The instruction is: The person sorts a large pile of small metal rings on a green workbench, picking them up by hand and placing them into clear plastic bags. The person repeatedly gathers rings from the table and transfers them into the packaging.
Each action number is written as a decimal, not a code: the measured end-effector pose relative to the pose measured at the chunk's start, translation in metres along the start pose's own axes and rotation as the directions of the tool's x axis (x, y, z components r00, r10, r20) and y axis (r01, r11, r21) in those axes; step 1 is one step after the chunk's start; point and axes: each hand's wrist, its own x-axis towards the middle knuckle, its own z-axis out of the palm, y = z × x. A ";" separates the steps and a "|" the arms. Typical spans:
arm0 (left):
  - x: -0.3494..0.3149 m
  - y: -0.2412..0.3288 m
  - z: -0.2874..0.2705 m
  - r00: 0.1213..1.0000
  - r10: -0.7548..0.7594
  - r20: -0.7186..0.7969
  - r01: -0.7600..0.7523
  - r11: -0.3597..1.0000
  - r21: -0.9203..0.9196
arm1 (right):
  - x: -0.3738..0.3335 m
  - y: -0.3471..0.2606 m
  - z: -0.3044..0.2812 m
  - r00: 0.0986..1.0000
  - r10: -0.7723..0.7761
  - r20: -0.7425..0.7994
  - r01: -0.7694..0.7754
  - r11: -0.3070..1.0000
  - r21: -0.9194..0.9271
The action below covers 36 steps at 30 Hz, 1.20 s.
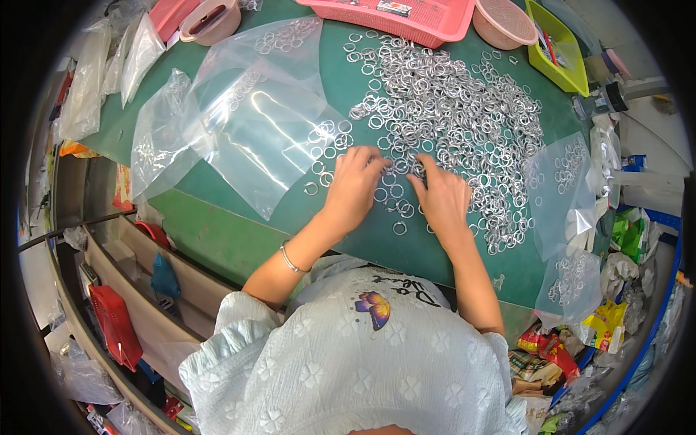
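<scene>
The shirt [348, 355] lay nearest; we found rings [400, 166] between left hand [353, 186] and right hand [444, 194], fingers curled narrow, hold indeterminable.

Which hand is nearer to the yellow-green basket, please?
Right. In the picture, the right hand is below-left of the basket; the left hand is farther left.

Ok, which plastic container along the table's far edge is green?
The rectangular bin at far right, beside the round pink bowl. It's yellow-green; the others are pink.
</scene>
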 end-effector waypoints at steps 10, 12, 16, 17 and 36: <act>-0.021 0.012 -0.024 0.960 -0.272 0.061 0.266 0.832 -0.487 | -0.031 0.025 -0.037 0.974 0.221 0.047 -0.219 0.974 -0.055; -0.020 0.008 -0.022 0.886 -0.428 0.180 0.427 0.601 -0.675 | -0.022 0.018 -0.039 0.975 0.222 0.030 -0.222 0.975 0.009; -0.015 0.005 -0.023 0.846 -0.473 0.245 0.455 0.401 -0.795 | -0.005 0.001 -0.015 0.994 0.067 0.091 -0.077 0.991 0.111; -0.015 0.005 -0.024 0.843 -0.486 0.229 0.448 0.400 -0.800 | -0.003 0.001 -0.014 0.984 0.057 0.167 -0.063 0.997 0.032; -0.049 0.004 -0.045 0.893 -0.440 0.099 0.427 0.753 -0.500 | -0.010 -0.015 -0.006 0.997 -0.002 0.071 -0.022 0.945 0.325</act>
